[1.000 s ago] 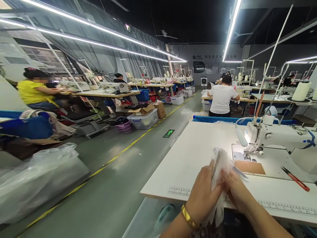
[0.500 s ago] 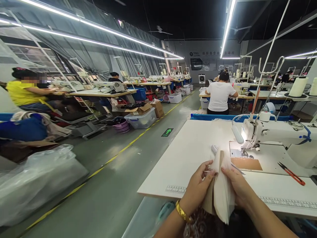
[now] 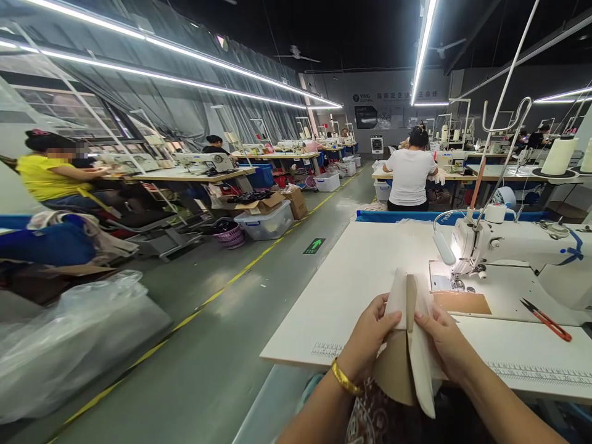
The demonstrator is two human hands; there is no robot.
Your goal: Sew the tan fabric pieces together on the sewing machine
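Note:
A folded piece of white and tan fabric (image 3: 396, 367) hangs between my hands over the front edge of the white sewing table (image 3: 324, 296). My left hand (image 3: 370, 336), below which a gold bracelet circles the wrist, pinches its left side with thumb and fingers. On the right side, my right hand (image 3: 446, 339) grips the white layer, thumb on top. The layers are spread apart, with a tan strip showing between them. Just beyond my hands is a sewing machine (image 3: 518, 243) with its lamp lit, and a brown card (image 3: 462, 303) lies before its needle area.
Red-handled thread snips (image 3: 548, 320) lie on the table at right. A printed ruler (image 3: 546, 375) runs along the front edge. A thread stand rises behind the machine. A person in a white shirt (image 3: 409, 176) sits ahead. Plastic bags (image 3: 83, 345) are on the floor at left.
The fabric has been opened wider, showing more of its tan side at lower left. Both hands remain on it, and the view has shifted slightly.

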